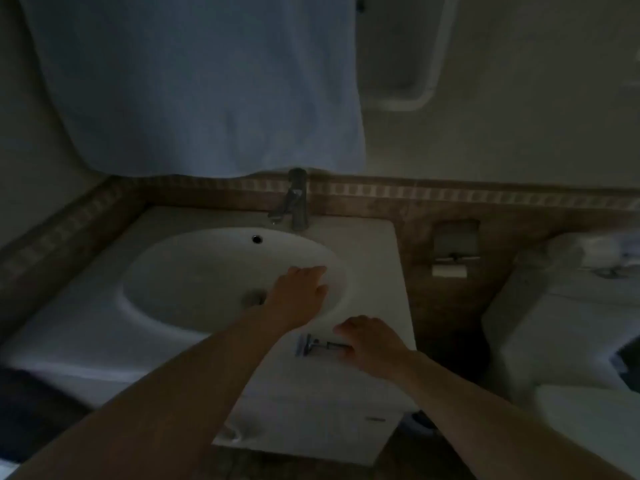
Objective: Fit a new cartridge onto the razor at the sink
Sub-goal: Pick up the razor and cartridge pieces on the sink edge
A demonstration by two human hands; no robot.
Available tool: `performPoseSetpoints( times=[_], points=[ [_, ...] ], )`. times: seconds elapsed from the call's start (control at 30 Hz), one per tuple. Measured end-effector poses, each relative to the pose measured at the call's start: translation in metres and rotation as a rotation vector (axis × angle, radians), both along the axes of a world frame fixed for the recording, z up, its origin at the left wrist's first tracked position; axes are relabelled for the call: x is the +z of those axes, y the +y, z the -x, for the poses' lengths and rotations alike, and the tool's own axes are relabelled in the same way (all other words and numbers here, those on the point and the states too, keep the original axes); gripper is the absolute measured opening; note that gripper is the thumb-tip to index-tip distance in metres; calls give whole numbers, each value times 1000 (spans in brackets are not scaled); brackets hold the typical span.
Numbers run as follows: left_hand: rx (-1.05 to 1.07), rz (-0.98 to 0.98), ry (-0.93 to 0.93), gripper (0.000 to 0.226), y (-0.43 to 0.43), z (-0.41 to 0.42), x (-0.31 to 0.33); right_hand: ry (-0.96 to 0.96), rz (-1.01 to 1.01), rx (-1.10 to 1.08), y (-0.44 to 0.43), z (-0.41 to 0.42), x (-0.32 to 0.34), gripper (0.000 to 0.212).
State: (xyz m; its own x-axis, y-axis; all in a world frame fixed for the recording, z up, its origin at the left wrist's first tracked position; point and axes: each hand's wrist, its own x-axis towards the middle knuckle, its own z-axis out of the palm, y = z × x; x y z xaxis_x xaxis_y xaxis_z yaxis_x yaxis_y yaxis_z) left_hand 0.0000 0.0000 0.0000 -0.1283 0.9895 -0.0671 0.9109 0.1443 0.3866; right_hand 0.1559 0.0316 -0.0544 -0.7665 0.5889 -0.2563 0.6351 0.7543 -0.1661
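Observation:
The razor (317,345) lies flat on the white sink's rim (375,265), right of the basin, with its pale blue cartridge head pointing left. My right hand (372,341) lies palm down over the handle's right end, fingers curled, and hides that end; whether it grips the razor is unclear. My left hand (299,289) reaches across the right side of the basin, palm down, fingers stretched toward the rim, nothing visible in it. No separate cartridge shows in this dim view.
A chrome tap (294,200) stands behind the basin, and the drain (254,297) is just left of my left wrist. A pale towel (194,81) hangs above. On the right are a paper holder (455,251) and a toilet (571,306).

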Motion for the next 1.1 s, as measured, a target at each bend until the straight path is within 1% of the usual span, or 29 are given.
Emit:
performPoseSetpoints(
  times=[0.1,0.2,0.27,0.4,0.53,0.67,0.7,0.77,0.83,0.97,1.1],
  points=[
    [23,95,-2,46,5,1,-11,-3,4,12,7,2,-11,47],
    [20,150,0,46,11,2,-21,4,18,23,10,7,-16,53],
    [10,147,0,46,17,3,-24,21,25,28,13,10,-15,56],
    [-28,171,-14,44,25,5,-34,22,24,51,14,15,-16,50],
    [-49,150,-60,41,19,9,-43,-15,2,100,10,15,-16,57],
    [-108,97,-73,50,-7,20,-63,-24,-81,150,5,15,-16,55],
    [-138,109,-43,53,-14,24,-69,-31,-106,161,4,14,-16,52],
    [-204,169,30,68,-25,30,-81,-48,-150,175,2,14,-18,49],
    [-242,218,51,80,-30,32,-90,-59,-168,179,0,14,-19,46],
    [-230,160,41,75,-25,28,-97,-60,-185,204,-5,12,-20,46],
    [-224,137,7,73,-24,32,-98,-114,-167,206,-7,16,-19,45]
  ],
)
